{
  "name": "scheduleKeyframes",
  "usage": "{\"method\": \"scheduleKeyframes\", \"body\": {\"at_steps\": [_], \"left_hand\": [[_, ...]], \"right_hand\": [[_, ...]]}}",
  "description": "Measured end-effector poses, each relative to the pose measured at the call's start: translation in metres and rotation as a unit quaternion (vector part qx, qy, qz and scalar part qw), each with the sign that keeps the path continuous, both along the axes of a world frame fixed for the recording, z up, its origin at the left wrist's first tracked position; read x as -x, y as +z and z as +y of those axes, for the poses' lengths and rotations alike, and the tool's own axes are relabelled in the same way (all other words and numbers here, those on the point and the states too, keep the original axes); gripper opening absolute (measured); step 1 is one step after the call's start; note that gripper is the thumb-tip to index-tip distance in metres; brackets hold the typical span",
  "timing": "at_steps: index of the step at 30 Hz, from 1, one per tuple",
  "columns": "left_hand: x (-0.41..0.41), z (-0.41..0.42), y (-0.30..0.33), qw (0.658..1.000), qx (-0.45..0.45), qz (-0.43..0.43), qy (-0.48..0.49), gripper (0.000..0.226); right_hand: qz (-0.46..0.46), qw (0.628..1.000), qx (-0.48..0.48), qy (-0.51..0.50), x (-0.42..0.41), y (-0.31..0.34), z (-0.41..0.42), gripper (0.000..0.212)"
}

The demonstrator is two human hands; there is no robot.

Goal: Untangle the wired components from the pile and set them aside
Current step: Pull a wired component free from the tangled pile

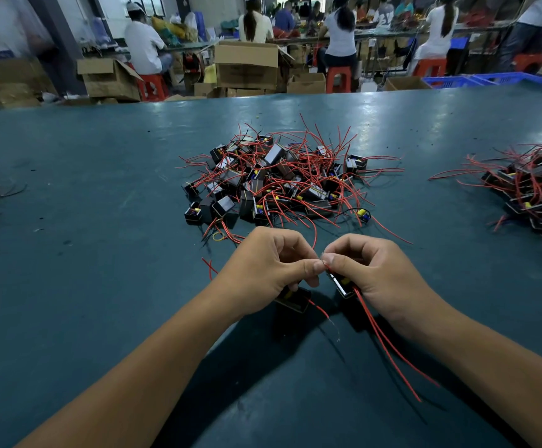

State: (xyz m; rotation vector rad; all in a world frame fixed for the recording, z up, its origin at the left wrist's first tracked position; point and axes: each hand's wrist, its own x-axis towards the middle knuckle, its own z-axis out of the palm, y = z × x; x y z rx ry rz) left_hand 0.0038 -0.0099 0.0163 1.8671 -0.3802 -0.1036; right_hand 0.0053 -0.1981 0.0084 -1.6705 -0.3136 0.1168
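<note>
Seemingly midway, head view: the left hand [264, 266] and right hand [371, 270] each gripped a black component [295, 299] with curled fingers [308, 270], pinching red wire ends together. The central pile [279, 179] remained large on the counter [101, 286]; a sorted heap [534, 189] lay well apart at right.

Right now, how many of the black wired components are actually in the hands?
2. One black component sits under the left hand; another is gripped by the right hand. Fingers may hide more.
</note>
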Motion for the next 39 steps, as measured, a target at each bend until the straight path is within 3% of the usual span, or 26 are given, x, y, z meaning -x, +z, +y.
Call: {"method": "scheduleKeyframes", "body": {"at_steps": [7, 12, 25, 33, 36, 39], "left_hand": [[0.001, 0.000, 0.001, 0.998, -0.052, -0.023, 0.017, 0.016], [0.003, 0.007, 0.010, 0.974, -0.122, -0.173, 0.083, 0.010], [0.007, 0.008, 0.019, 0.945, -0.208, -0.249, 0.028, 0.008], [0.008, 0.005, 0.018, 0.954, -0.211, -0.210, 0.028, 0.016], [0.009, -0.001, 0.016, 0.989, -0.118, -0.084, 0.043, 0.026], [0.010, -0.007, 0.014, 0.996, -0.029, 0.041, 0.071, 0.032]], "right_hand": [[-0.016, 1.000, 0.012, 0.009, -0.003, -0.001, 0.000, 0.014], [-0.031, 0.999, 0.020, 0.027, -0.004, 0.000, -0.003, 0.014], [-0.022, 0.998, 0.009, 0.058, -0.001, 0.005, -0.003, 0.013], [-0.112, 0.987, 0.109, 0.047, 0.000, 0.008, -0.007, 0.016], [-0.215, 0.961, 0.175, 0.012, 0.003, 0.010, -0.008, 0.010], [-0.281, 0.938, 0.201, 0.005, 0.005, 0.010, -0.007, 0.004]]}}
